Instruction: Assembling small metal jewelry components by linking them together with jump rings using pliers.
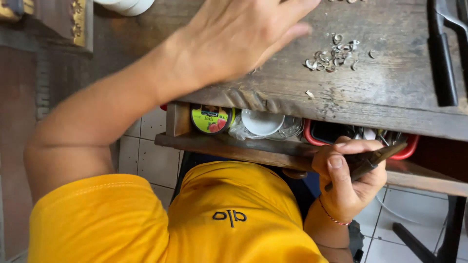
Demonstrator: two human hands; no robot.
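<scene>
A worn, dark wooden counter (390,83) filled the upper part of the view, its surface scratched and grey in places, its front edge chipped and uneven. Beneath it ran a narrow wooden shelf (234,146), a plank with a short upright block at its left end. The floor (146,156) below was laid with pale square tiles and darker grout lines. At the lower right a black metal leg (451,234) met the tiles, with a black bar slanting beside it. At the upper left stood a dark carved wooden piece with gilded ornament (78,22). The light was soft and even, without hard shadows.
</scene>
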